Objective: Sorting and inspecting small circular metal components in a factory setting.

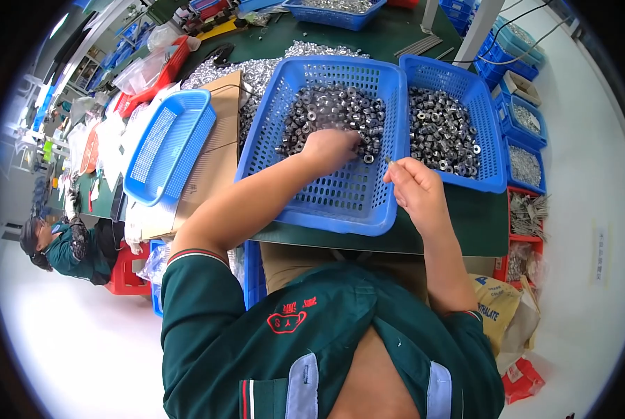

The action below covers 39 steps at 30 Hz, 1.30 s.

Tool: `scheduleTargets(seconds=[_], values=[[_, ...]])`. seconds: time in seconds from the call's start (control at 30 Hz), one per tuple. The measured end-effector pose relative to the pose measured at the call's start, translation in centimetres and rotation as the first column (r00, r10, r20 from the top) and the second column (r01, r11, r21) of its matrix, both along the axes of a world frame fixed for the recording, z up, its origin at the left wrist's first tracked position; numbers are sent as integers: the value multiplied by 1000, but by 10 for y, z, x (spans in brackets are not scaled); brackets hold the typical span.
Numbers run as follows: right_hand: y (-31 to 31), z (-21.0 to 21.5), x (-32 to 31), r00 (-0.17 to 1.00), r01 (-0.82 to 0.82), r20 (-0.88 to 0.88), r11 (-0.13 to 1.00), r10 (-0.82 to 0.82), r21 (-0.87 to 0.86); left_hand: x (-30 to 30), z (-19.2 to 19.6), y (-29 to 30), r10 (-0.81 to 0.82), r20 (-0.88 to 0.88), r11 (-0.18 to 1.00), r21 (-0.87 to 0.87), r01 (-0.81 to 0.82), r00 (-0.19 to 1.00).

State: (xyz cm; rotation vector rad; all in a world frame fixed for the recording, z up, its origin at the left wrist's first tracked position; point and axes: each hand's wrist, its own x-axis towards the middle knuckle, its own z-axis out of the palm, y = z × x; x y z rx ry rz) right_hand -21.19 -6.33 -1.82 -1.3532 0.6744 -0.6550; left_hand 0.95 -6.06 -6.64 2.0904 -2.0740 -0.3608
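Observation:
My left hand (330, 150) reaches into a large blue plastic basket (265, 146), its fingers curled among small shiny metal ring-shaped pieces (312, 112) with holes through them. Whatever its fingertips hold is hidden and slightly blurred. At the basket's right rim, my right hand (418, 192) is closed in a pinch. A tiny brownish tip shows at its fingertips, too small to name. Right of that rim stands a second blue basket (492, 140), holding more of the same metal pieces (441, 129).
An empty blue basket (202, 115) rests on cardboard (218, 157) at the left. Loose metal pieces (256, 73) are heaped behind on the green table (368, 242). Stacked bins (525, 164) line the right side. A person (82, 244) sits at the far left.

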Motion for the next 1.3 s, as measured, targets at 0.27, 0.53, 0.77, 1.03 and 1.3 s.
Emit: scheduleTargets(seconds=[0.27, 0.53, 0.77, 1.03, 1.3], values=[[3, -5, -7, 996, 50, -67, 995, -56, -89, 12, 31, 1, 149, -812, 979, 203, 34, 565], [10, -1, 7, 960, 118, -142, 805, -244, -582, 8, 57, 21, 237, -959, 937, 184, 297, -155], [8, 1, 17, 942, 74, -210, 773, -261, -630, 0, 59, 29, 173, -982, 930, 140, 339, -70], [14, 7, 29, 916, 96, -154, 576, -370, -812, 5, 56, 31, 159, -984, 936, 124, 328, -84], [8, 9, 38, 886, 4, -81, 181, -456, -983, 9, 55, 25, 187, -977, 942, 148, 302, -105]])
